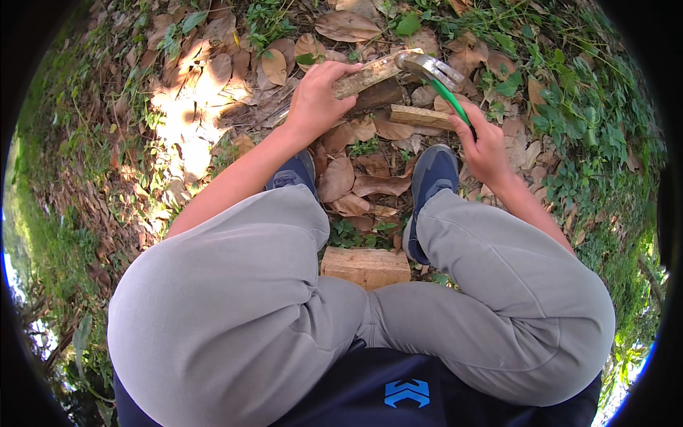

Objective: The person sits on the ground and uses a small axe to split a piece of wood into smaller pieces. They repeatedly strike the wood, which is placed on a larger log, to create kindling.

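Note:
My left hand (320,99) is closed around a weathered strip of wood (377,73), which slants up to the right. In my right hand (484,146) is a claw hammer with a green handle (449,95). The hammer's metal head (427,67) meets the right end of the strip, its claw pointing right; whether they touch I cannot tell for sure. Under the strip lies a darker wood block (379,96), partly hidden by it. A shorter wooden piece (420,117) rests to the right of that block, its right end close to my right hand.
Dry brown leaves (348,183) cover the ground between my two blue shoes (435,171). A pale wooden block (366,266) sits between my legs, partly hidden by my trousers. Green weeds (569,107) grow at the right. Bright sunlight falls on leaves at the left.

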The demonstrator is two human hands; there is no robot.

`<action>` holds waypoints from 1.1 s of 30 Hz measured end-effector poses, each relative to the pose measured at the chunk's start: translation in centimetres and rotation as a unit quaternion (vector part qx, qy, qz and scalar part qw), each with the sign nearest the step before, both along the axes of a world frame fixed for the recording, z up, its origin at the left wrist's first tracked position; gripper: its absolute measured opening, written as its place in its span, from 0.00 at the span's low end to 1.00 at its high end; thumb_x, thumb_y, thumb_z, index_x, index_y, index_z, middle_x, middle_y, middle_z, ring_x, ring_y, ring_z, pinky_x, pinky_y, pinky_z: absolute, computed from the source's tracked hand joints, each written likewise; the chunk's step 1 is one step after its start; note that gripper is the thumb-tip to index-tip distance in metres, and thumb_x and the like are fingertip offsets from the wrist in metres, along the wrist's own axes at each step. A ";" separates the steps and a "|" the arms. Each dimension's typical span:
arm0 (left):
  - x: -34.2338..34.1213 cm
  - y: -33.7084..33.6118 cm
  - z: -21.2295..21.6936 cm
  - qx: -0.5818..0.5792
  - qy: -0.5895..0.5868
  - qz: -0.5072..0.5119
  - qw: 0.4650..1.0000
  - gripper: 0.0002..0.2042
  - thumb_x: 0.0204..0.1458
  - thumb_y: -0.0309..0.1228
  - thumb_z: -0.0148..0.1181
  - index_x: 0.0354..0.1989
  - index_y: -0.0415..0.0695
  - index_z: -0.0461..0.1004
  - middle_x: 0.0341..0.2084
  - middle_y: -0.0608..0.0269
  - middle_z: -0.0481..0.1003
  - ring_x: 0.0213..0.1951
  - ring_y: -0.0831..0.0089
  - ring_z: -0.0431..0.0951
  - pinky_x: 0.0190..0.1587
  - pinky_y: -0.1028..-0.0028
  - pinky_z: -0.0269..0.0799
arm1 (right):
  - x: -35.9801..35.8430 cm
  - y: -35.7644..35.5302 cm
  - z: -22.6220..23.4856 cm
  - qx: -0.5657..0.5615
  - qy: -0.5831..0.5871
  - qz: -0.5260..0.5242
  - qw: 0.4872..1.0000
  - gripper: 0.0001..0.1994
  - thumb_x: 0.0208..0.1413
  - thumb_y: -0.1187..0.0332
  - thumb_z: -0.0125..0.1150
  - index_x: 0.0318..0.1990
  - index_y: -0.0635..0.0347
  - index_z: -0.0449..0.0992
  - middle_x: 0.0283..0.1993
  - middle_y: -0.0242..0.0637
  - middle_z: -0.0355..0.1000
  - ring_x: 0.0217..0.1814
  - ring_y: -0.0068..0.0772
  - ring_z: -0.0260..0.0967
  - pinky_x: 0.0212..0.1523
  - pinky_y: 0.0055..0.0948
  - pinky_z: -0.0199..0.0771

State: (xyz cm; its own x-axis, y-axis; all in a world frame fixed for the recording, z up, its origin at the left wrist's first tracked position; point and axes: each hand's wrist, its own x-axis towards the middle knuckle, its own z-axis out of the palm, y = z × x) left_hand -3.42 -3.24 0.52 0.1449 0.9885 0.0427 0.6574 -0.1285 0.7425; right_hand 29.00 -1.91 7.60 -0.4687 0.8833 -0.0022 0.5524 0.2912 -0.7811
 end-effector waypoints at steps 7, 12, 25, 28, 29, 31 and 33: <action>0.0 -0.8 -0.1 -0.019 -0.012 0.012 1.000 0.29 0.49 0.38 0.78 0.63 0.59 0.80 0.49 0.62 0.84 0.49 0.60 0.83 0.54 0.66 0.79 | 0.3 0.0 0.4 -0.046 -0.028 -0.001 0.999 0.13 0.71 0.67 0.60 0.57 0.60 0.75 0.36 0.52 0.78 0.31 0.53 0.77 0.34 0.39 0.76; 0.2 -1.3 -0.8 0.032 0.026 0.025 0.999 0.29 0.49 0.46 0.77 0.62 0.62 0.80 0.48 0.66 0.85 0.46 0.65 0.84 0.49 0.68 0.81 | 0.1 0.0 0.5 -0.038 -0.040 0.004 0.998 0.12 0.71 0.66 0.60 0.57 0.60 0.75 0.34 0.52 0.77 0.31 0.55 0.77 0.33 0.40 0.75; -0.6 0.2 -1.7 0.055 0.006 0.063 0.996 0.23 0.49 0.44 0.77 0.56 0.60 0.85 0.41 0.65 0.85 0.41 0.66 0.80 0.46 0.66 0.77 | -1.1 0.7 1.9 -0.057 -0.043 -0.002 0.997 0.13 0.72 0.64 0.58 0.58 0.60 0.75 0.36 0.53 0.78 0.34 0.57 0.76 0.34 0.40 0.75; -0.7 0.3 -1.8 0.057 0.009 0.061 0.997 0.22 0.48 0.43 0.78 0.54 0.58 0.86 0.41 0.65 0.84 0.42 0.66 0.79 0.48 0.66 0.76 | -1.6 1.1 2.1 -0.083 -0.062 0.000 0.995 0.13 0.72 0.64 0.58 0.58 0.60 0.75 0.36 0.51 0.78 0.33 0.57 0.75 0.34 0.39 0.75; -0.8 0.3 -1.7 0.052 0.013 0.058 0.997 0.22 0.48 0.43 0.78 0.54 0.58 0.86 0.41 0.65 0.84 0.42 0.66 0.79 0.48 0.66 0.76 | -1.7 1.3 2.0 -0.088 -0.069 0.001 0.994 0.13 0.72 0.64 0.58 0.57 0.60 0.75 0.35 0.51 0.78 0.32 0.56 0.75 0.34 0.39 0.75; -1.0 0.2 -1.2 0.071 0.008 0.055 0.996 0.21 0.47 0.43 0.78 0.52 0.58 0.87 0.39 0.68 0.84 0.40 0.66 0.79 0.46 0.67 0.77 | -1.2 1.2 1.3 -0.050 -0.049 -0.003 0.998 0.13 0.72 0.64 0.58 0.57 0.60 0.75 0.33 0.49 0.77 0.29 0.50 0.74 0.33 0.36 0.74; -1.2 -0.2 -0.7 0.075 0.010 0.064 0.995 0.21 0.47 0.43 0.78 0.51 0.57 0.87 0.39 0.69 0.84 0.40 0.67 0.79 0.46 0.67 0.77 | -0.9 1.0 1.0 -0.041 -0.040 -0.015 0.998 0.12 0.73 0.64 0.57 0.57 0.60 0.75 0.32 0.47 0.76 0.27 0.44 0.73 0.32 0.34 0.72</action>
State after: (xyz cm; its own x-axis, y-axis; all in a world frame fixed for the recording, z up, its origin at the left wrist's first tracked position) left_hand -4.67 -3.39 -0.17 0.0210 0.9816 0.1899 0.6905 -0.1516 0.7073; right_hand 28.12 -0.91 8.64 -0.4368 0.8926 -0.1117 0.6212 0.2095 -0.7551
